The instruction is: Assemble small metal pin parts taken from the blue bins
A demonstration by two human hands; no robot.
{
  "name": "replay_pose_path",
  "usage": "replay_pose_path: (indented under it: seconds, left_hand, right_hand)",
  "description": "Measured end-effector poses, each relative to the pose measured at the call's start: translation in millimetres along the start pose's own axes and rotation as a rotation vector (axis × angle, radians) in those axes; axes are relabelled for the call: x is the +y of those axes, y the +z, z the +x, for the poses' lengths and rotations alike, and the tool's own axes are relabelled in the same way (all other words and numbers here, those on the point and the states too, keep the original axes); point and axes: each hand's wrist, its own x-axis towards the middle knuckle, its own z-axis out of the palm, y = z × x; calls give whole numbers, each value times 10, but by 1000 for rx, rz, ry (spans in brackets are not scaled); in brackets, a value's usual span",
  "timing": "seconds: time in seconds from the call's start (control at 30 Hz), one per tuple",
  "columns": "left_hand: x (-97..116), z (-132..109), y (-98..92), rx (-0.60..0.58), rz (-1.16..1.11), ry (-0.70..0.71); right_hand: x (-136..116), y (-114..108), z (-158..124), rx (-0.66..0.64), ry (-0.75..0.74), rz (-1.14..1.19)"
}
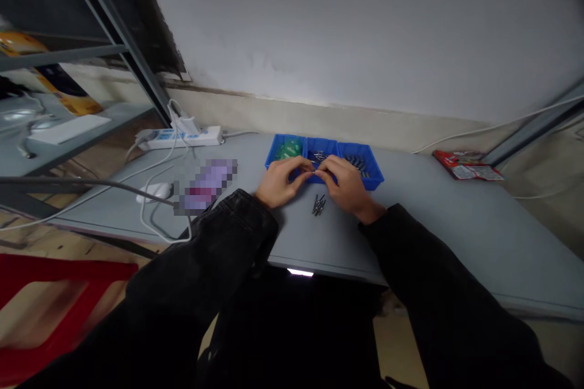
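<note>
My left hand [283,181] and my right hand [343,185] meet fingertip to fingertip in front of the blue bins, both closed in a pinch. Something small sits between the fingertips, too small to make out. Just below the hands, a little pile of thin metal pieces [318,205] lies on the table. Behind them stand three joined blue bins [375,171]. Green pieces [290,149] fill the left bin, thin metal parts [320,157] lie in the middle one, and short metal parts [358,164] in the right one, partly hidden by my right hand.
A white power strip [207,135] with plugs and cables lies at the back left. A phone [207,185] and a white charger [155,192] are nearer on the left. A red packet [468,165] lies at the far right. A red stool [68,310] stands below the table's left side.
</note>
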Motion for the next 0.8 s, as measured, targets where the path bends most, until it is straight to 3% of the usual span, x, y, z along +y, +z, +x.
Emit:
replay_pose_path:
  seconds: [0.23,0.53,0.8]
  left_hand:
    - [-19,12,-7,30,26,-6]
    - [-10,16,-17,95,44,-49]
    - [-29,-28,10,-18,54,14]
  right_hand:
    - [20,-10,5,5,-20,-72]
    - [39,-70,18,141,-14,-68]
    - [30,-4,-14,45,-55,-15]
